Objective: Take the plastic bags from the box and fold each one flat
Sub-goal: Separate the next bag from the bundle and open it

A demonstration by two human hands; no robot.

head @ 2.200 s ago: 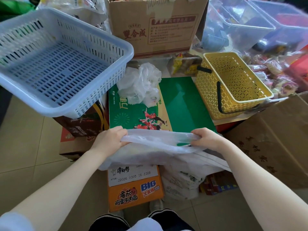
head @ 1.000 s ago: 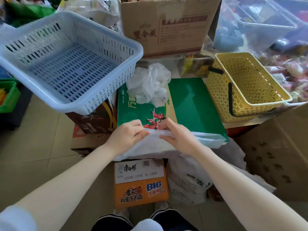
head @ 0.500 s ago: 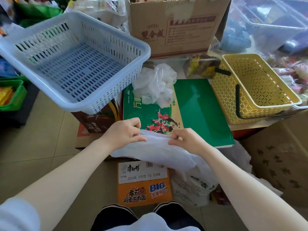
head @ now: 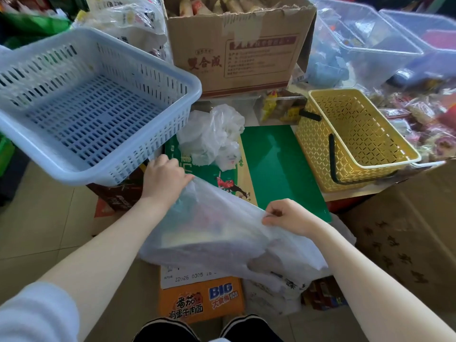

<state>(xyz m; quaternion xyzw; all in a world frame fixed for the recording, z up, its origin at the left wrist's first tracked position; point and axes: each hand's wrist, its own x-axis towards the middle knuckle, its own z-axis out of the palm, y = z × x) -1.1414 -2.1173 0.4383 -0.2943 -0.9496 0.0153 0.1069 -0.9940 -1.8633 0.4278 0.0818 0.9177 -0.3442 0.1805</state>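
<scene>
here the left hand [head: 164,180] pinches the far corner of the translucent plastic bag [head: 217,233] while the right hand [head: 287,215] pinches its near edge; half a second earlier both grips met at the middle, so the sheet has been drawn out slantwise, probably to set a crease. it hangs over the green carton [head: 276,164], whose lid serves as surface and bears crumpled bags [head: 214,137]. blue basket [head: 81,114] and yellow basket [head: 355,134] hold nothing visible.

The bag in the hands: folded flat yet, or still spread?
Still spread. The plastic bag hangs as a wide loose sheet between the left hand and right hand, each gripping an edge.
</scene>
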